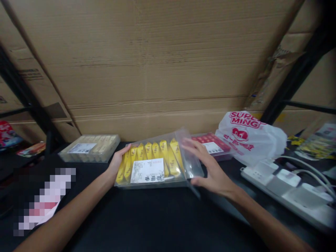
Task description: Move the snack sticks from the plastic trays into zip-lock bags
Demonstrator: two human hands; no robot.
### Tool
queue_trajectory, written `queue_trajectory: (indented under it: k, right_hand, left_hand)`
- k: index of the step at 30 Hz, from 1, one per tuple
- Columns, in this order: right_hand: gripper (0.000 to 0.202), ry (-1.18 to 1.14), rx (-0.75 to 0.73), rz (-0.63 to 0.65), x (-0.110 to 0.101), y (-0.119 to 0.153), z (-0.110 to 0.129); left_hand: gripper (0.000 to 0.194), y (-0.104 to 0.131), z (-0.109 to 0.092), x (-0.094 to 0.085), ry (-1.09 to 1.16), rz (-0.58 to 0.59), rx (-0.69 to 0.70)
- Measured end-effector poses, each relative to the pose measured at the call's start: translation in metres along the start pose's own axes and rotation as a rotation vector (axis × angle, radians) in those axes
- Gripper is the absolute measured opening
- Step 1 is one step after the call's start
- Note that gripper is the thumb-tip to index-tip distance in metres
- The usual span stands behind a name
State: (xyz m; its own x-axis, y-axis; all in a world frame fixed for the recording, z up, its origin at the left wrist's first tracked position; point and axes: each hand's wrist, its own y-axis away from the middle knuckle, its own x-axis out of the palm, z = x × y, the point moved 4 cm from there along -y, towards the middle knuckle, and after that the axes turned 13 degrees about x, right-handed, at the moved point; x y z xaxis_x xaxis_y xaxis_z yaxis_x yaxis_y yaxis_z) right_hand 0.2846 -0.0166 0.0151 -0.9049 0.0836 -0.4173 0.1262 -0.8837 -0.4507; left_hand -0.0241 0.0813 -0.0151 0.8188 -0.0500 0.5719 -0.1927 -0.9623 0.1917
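Note:
A clear plastic box (151,164) of yellow packets, with a white label on its front, is tilted over the black surface. My left hand (117,162) grips its left end. At the right end, my right hand (207,168) has its fingers and thumb around a clear plastic flap or cover (190,159), slightly blurred. Behind on the left lies a box of cream-coloured packets (90,148). A box of red packets (214,145) sits behind my right hand, partly hidden by it.
To the right are a white plastic bag (249,138) with red print and a white power strip (286,189) with plugs. Cardboard (147,63) stands behind. Bagged goods (317,143) lie far right, and a red package (9,134) far left.

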Motion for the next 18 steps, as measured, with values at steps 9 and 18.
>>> queue_trajectory:
  k: [9, 18]
  right_hand:
    - [0.047, -0.435, 0.489, 0.219, 0.033, 0.005, -0.021]
    - [0.035, -0.928, 0.892, 0.31, 0.049, 0.029, -0.034]
  left_hand:
    - [0.049, 0.017, -0.029, 0.011, -0.183, -0.11, -0.05]
    - [0.093, 0.067, -0.052, 0.032, -0.526, 0.066, 0.312]
